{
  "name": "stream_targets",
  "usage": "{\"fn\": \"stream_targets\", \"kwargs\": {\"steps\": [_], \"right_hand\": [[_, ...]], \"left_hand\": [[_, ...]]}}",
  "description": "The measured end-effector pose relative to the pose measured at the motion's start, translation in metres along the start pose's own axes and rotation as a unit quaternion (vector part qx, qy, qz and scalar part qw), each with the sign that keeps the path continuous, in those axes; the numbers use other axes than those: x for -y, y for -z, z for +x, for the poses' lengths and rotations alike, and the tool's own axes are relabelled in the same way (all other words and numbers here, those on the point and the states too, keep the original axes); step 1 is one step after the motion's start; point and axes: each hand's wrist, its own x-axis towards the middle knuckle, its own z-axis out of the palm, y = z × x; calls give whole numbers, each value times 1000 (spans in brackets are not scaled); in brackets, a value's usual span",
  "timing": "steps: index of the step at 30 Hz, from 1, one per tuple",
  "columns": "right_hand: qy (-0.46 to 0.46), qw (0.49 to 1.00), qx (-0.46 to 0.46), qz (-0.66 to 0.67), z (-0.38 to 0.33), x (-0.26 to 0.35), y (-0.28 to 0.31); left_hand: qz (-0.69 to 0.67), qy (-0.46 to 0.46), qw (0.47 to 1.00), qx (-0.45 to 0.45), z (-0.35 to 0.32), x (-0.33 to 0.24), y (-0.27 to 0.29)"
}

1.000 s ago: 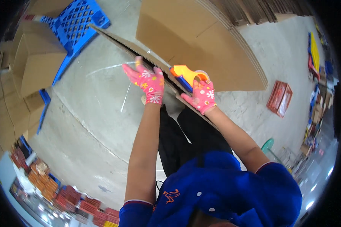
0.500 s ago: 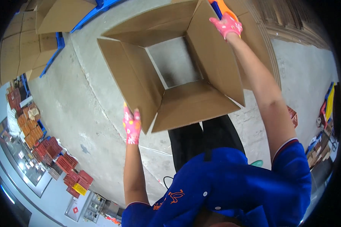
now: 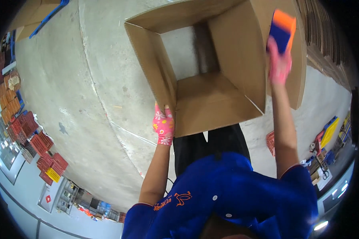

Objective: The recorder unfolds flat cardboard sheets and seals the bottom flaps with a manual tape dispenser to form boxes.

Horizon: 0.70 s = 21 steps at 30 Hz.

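An open brown cardboard box (image 3: 219, 103) stands in front of me, with grey floor showing through its bottom. My left hand (image 3: 163, 125), in a pink flowered glove, is closed on the box's near left corner, fingers over the edge. To the right of the box, my right hand (image 3: 280, 65), in a pink glove too, grips an orange-and-dark-blue tool (image 3: 282, 30) that looks like a tape dispenser. Blur hides its finer details. This hand is apart from the box wall and above flat cardboard sheets (image 3: 297, 79).
More stacked cardboard (image 3: 325, 44) stands at the far right. Red crates (image 3: 42, 142) and orange crates (image 3: 10, 105) line the left side. A red crate (image 3: 270, 142) sits by my right forearm. At the upper left is a blue-edged carton stack (image 3: 30, 30).
My right hand has moved away from the box's right wall, bringing the tape dispenser over the flat cardboard. The box sits slightly farther right in view and is turned a little; my left hand stays at its corner.
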Motion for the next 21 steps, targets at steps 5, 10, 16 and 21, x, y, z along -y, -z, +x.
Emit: {"fn": "stream_targets", "kwargs": {"steps": [5,10,16,21], "right_hand": [[345,901,183,-186,-215,-53,52],[424,881,45,-205,-223,-76,3],[327,909,84,-243,-129,-141,-146],[222,902,150,-338,-104,-163,-194]], "left_hand": [[-26,12,999,39,3,-26,3],[-50,18,997,56,4,-23,5],[-59,11,997,57,-10,-25,9],[-90,4,995,53,-21,-36,-6]]}}
